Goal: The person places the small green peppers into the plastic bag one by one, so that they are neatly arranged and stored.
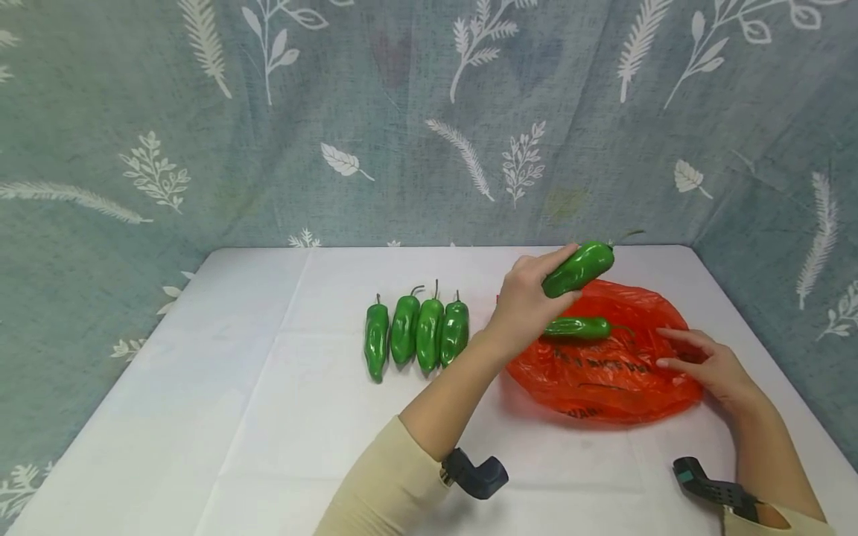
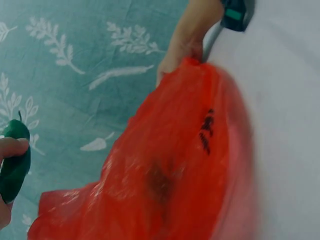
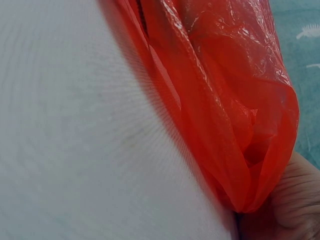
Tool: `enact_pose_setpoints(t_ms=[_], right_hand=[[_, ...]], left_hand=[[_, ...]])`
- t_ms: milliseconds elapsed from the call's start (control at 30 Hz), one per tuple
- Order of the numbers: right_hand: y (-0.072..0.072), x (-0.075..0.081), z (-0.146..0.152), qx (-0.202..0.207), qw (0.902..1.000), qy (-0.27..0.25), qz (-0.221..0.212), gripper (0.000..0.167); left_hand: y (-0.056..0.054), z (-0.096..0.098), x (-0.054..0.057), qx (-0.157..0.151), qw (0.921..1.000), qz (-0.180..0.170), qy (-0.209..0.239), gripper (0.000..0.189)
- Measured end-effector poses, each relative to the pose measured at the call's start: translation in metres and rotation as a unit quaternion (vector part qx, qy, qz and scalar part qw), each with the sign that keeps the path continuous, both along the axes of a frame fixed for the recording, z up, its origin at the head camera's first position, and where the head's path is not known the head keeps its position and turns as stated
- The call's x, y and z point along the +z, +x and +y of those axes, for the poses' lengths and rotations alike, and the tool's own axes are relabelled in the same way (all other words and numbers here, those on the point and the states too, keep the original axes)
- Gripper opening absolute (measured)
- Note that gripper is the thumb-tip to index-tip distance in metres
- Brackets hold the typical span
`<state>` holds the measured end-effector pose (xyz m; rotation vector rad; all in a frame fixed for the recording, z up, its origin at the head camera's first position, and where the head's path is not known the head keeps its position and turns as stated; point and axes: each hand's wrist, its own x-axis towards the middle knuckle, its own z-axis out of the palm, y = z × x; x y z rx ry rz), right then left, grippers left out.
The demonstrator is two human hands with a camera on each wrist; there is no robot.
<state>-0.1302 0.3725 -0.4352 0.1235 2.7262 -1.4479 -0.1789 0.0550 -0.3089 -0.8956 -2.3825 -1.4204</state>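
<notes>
My left hand (image 1: 526, 301) grips a green chili pepper (image 1: 582, 266) above the mouth of a red plastic bag (image 1: 603, 402), the pepper's stem pointing right. In the left wrist view, the thumb and fingers lie around this pepper (image 2: 17, 167). Another green pepper (image 1: 579, 327) lies in the bag, its left end hidden by my left hand. At the bag's right rim, my right hand (image 1: 713, 372) holds the edge, thumb and one finger showing over the red plastic. The right wrist view shows the bag's folded end (image 3: 250, 185) against that hand.
Several green peppers (image 1: 430, 335) lie side by side in a row left of the bag, stems toward the back. All rests on a white-covered table (image 1: 288, 432). A grey-green leaf-print cloth (image 1: 375, 141) hangs behind and along the sides. Dark camera bands (image 1: 474, 475) sit on both wrists.
</notes>
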Motion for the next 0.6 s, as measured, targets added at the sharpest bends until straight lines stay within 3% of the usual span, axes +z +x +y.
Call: enact_pose_setpoints(t_ms=[233, 600], right_hand=[[-0.002, 0.000, 0.000, 0.001, 0.9999, 0.012, -0.010, 0.062], [-0.001, -0.002, 0.002, 0.000, 0.9999, 0.017, 0.000, 0.058]], left_hand=[[0.001, 0.018, -0.009, -0.031, 0.9963, -0.012, -0.079, 0.058], [0.001, 0.033, -0.034, -0.049, 0.9911, -0.066, -0.105, 0.056]])
